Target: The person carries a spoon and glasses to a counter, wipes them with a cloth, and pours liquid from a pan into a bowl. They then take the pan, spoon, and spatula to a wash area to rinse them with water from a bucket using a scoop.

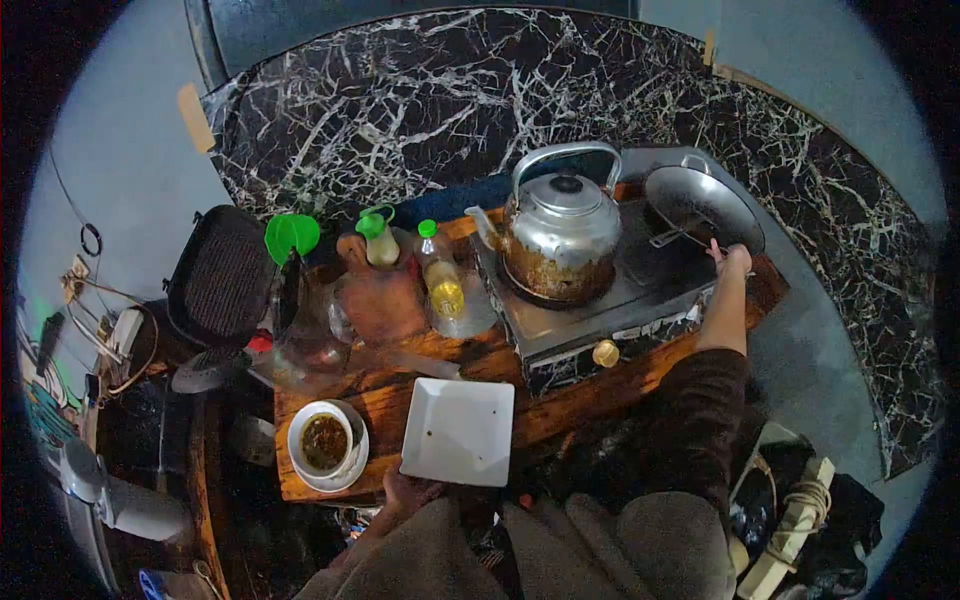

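Note:
My left hand (406, 496) grips the lower left edge of a square white plate (458, 430), which has a few dark specks on it. My right hand (733, 260) reaches out to the near rim of a metal wok (703, 205) on the stove's right side, its fingers closed at the wok's handle. A metal spatula (668, 238) lies partly in the wok. Left of the wok, a large kettle (562, 240) with a browned base stands on the stove (560, 345).
On the wooden table (375, 400) are a bowl of dark broth (325, 440), an oil bottle (441, 275), a green-topped jar (379, 240) and a brown board (383, 305). A black grill pan (222, 275) stands at the left. Wood and rope (800, 515) lie lower right.

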### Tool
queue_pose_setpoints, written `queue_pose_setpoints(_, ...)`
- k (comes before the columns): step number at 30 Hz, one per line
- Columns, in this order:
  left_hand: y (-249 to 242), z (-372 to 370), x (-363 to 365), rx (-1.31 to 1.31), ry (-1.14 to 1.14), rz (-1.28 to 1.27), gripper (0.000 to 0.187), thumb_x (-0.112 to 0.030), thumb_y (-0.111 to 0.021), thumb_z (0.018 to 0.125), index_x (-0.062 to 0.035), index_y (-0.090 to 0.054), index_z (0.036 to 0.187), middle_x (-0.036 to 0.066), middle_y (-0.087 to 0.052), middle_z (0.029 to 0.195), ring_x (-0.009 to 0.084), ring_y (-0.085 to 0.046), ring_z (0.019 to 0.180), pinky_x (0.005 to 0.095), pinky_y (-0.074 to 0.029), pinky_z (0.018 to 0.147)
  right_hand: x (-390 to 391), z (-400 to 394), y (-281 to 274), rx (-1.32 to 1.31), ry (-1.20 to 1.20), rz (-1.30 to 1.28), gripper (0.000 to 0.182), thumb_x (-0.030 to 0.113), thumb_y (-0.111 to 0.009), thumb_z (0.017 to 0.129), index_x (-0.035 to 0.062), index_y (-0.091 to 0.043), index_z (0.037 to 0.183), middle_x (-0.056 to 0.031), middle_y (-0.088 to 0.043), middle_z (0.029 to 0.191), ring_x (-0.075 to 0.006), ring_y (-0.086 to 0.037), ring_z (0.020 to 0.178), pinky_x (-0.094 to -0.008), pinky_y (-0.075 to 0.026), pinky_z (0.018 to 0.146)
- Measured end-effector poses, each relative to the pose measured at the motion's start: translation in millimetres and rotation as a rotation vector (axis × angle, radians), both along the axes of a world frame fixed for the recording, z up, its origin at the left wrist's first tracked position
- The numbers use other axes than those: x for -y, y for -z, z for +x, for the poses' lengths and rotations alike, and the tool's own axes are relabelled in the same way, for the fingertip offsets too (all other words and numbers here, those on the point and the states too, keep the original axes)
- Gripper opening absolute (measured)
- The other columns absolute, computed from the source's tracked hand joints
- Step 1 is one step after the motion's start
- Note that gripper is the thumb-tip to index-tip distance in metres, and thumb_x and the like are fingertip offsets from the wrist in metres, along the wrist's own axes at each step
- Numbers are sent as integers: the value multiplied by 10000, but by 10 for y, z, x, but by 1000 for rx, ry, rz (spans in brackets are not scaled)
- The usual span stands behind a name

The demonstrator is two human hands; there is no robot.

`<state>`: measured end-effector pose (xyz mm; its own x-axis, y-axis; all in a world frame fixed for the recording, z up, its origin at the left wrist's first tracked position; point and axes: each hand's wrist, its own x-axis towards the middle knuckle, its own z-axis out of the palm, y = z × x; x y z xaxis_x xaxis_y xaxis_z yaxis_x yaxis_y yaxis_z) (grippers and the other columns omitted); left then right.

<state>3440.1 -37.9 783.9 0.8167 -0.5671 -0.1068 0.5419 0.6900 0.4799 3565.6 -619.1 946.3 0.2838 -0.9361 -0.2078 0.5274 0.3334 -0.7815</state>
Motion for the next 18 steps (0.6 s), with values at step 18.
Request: queue_pose_setpoints(18,-1559,-583,-1191,591,-384,480,363,-230,-495,781,-138,-386,1115,25,-418,1112,147,-393,1012,324,-329,816,-1891,-3110,-1801,-183,-537,-394,290,75,-290,754,-180,-266,890,-429,-359,985,-365,-561,729,-307,-534,622)
